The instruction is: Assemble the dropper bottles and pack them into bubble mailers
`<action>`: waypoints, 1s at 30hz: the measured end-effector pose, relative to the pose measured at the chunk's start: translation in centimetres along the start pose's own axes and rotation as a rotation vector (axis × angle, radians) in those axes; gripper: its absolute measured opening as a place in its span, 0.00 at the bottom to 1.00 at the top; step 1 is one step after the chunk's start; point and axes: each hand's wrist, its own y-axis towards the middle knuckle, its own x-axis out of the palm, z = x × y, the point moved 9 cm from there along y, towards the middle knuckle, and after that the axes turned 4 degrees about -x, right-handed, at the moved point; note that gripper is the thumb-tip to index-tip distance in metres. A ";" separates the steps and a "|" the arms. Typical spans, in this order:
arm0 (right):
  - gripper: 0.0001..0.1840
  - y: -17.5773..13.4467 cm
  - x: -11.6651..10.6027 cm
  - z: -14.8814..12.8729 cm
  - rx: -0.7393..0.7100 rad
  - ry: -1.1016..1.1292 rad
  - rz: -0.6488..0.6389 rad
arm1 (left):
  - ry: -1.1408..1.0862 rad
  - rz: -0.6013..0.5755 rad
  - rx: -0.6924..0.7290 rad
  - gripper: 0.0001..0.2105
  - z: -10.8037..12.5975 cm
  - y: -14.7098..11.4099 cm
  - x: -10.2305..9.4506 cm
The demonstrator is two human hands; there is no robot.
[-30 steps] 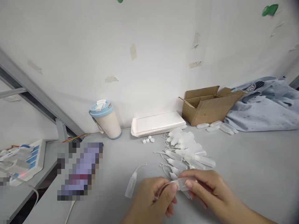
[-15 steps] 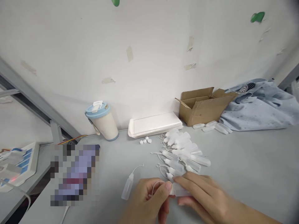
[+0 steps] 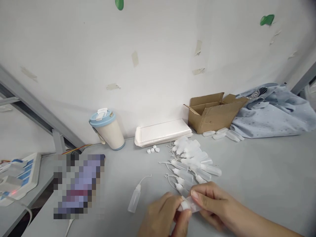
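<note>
While a heap of small bottles [image 3: 191, 154] crowds the counter [image 3: 251, 174] just beyond, with a lone bottle [image 3: 134, 199] to the left and a cardboard box [image 3: 217, 117] far right, the left hand [image 3: 163, 214] pinches the white top [image 3: 184, 206] of the held bottle [image 3: 194, 205], near centre; the right hand [image 3: 214, 205] apparently grips its blurred body.

Squeeze-bottle pile [image 3: 182, 165] on desk [image 3: 259, 174], before cardboard box [image 3: 214, 117]; lone squeeze bottle [image 3: 134, 199] left of pile; tumbler [image 3: 111, 133] left of caps [image 3: 152, 150].
</note>
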 end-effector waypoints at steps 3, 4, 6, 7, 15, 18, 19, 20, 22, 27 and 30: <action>0.25 -0.5 -0.9 -2.7 -0.290 -0.338 0.143 | -0.111 -0.064 -0.089 0.09 -0.5 0.7 0.0; 0.21 -1.1 -0.8 -3.9 -0.420 -0.470 0.188 | -0.127 -0.087 -0.124 0.09 -0.7 0.9 0.0; 0.17 -2.2 -0.2 -5.7 -0.641 -0.674 0.236 | -0.152 -0.118 -0.200 0.12 -1.0 1.1 0.0; 0.15 -2.6 0.1 -6.2 -0.711 -0.744 0.243 | -0.175 -0.128 -0.231 0.15 -1.1 1.1 -0.1; 0.15 -2.9 0.9 -6.6 -0.775 -0.757 0.164 | -0.457 -0.259 -0.365 0.26 -1.1 1.0 0.7; 0.13 -2.9 0.3 -6.8 -0.788 -0.754 0.210 | -0.453 -0.238 -0.431 0.25 -1.7 1.1 0.3; 0.12 -2.7 -0.2 -6.8 -0.783 -0.771 0.244 | -0.441 -0.209 -0.454 0.24 -2.0 1.2 -0.2; 0.12 -2.6 -0.7 -6.8 -0.775 -0.792 0.289 | -0.429 -0.170 -0.482 0.21 -2.5 1.3 -0.8; 0.13 -2.3 -2.2 -6.7 -0.758 -0.830 0.397 | -0.387 -0.062 -0.537 0.16 -3.7 1.5 -2.7; 0.19 -1.9 -3.7 -6.7 -0.806 -1.038 0.526 | 0.016 0.155 -0.612 0.19 -6.3 2.1 -8.7; 0.15 -0.9 -2.8 -5.5 -0.736 -1.253 0.447 | 0.365 0.127 -0.633 0.21 -7.1 2.2 -10.8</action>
